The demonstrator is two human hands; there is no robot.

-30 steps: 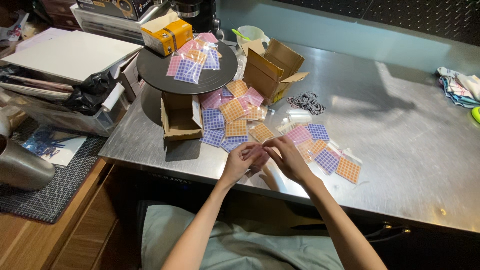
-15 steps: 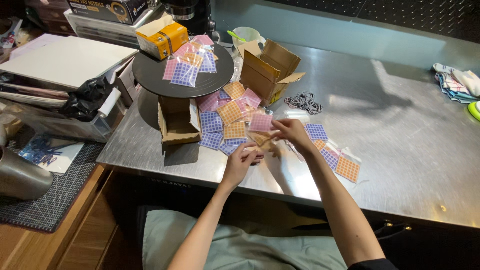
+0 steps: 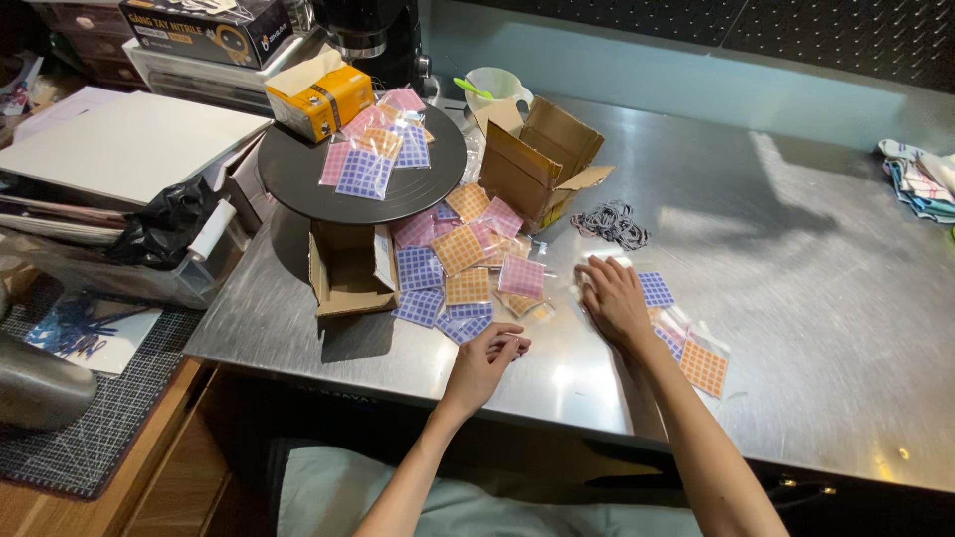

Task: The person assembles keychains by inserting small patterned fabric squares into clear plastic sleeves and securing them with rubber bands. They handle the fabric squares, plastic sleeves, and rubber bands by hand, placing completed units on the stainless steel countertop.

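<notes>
Steel table (image 3: 796, 328) runs off the frame at right. Packets (image 3: 463, 268) lie heaped mid-table beside a box (image 3: 348, 273) half hidden under a black disc (image 3: 298, 179). My right hand (image 3: 615, 303) lies flat, fingers spread, covering several packets. My left hand (image 3: 487, 360) curls loosely near the heap's edge; whether it pinches anything, I can't tell.

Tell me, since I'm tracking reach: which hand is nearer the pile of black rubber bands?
Right. The right hand lies just below the rubber bands; the left hand is farther toward the table edge.
</notes>
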